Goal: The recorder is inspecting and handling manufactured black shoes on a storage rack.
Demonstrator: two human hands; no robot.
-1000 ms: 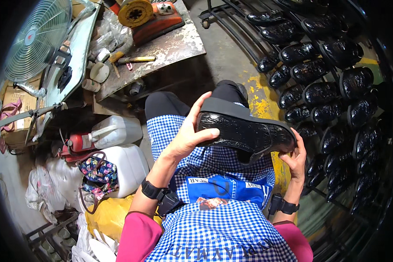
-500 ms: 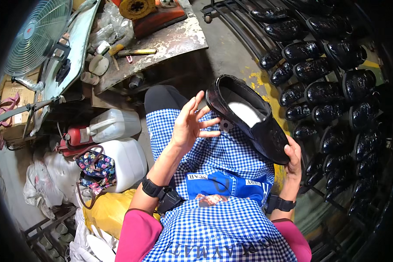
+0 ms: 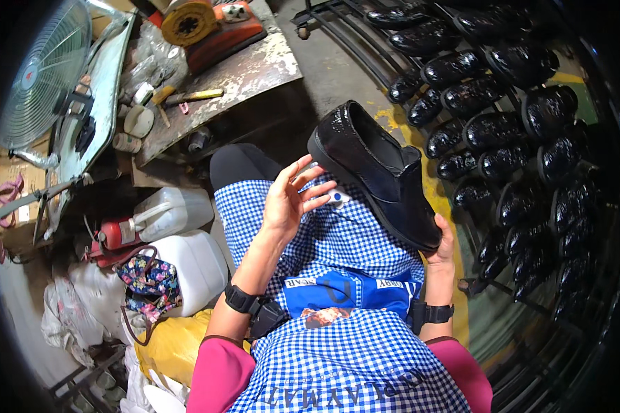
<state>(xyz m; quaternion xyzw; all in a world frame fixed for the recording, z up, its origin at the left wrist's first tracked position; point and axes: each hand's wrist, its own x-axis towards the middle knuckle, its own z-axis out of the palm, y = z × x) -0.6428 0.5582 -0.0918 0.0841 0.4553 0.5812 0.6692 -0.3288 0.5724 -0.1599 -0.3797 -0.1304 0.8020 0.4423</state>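
Note:
A shiny black slip-on shoe (image 3: 386, 182) is above my lap, its side turned up and its toe toward me on the right. At the toe end my right hand (image 3: 441, 242) grips it, with the thumb along the edge and the other fingers mostly hidden. By the heel, my left hand (image 3: 288, 199) has its fingers spread, palm up and holding nothing. Its fingertips come close to the heel's sole edge; whether they touch I cannot tell. Under the shoe lies my blue checked apron (image 3: 255, 213).
On the right, a rack (image 3: 344, 51) bears many glossy black shoes (image 3: 492, 131). A worn worktable (image 3: 255, 69) at upper left carries a hammer (image 3: 200, 96) and an orange machine (image 3: 220, 38). A fan (image 3: 48, 72), plastic jugs (image 3: 176, 210) and a floral bag (image 3: 148, 286) are left.
The shoe has rolled in my right hand, so its side now shows and the white insole is out of sight. My left hand stays spread near the heel. The whole view has shifted slightly.

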